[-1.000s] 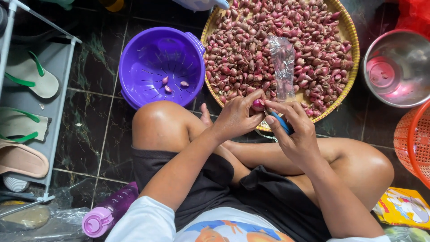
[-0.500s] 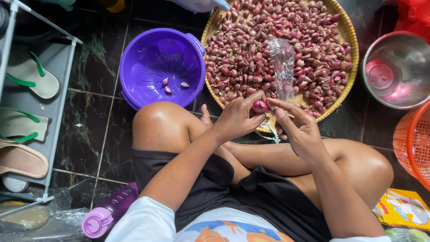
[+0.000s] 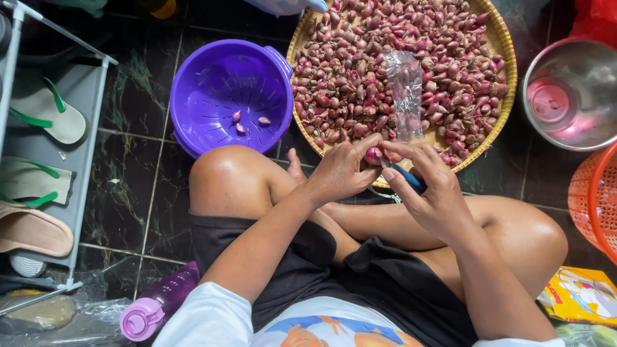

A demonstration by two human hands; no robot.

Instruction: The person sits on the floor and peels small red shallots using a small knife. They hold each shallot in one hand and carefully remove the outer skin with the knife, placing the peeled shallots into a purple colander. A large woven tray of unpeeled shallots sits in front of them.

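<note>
So, here's the setup:
Floor: dark marble-look tiles (image 3: pixel 135 167).
Tray: round woven tray (image 3: pixel 504 58) heaped with shallots, clear plastic bag (image 3: pixel 406 90) on top.
Package: yellow packet (image 3: pixel 581 295), bottom right corner.
Left hand (image 3: pixel 337 173): pinching a shallot (image 3: pixel 373 153) at the tray's near rim.
Right hand (image 3: pixel 430 189): wrapped round a blue-handled knife (image 3: pixel 410 178).

Left hand (image 3: pixel 339 172) and right hand (image 3: pixel 429 193), fingertips together

soft even daylight, sharp focus, glare on steel bowl (image 3: pixel 572 93).
</note>
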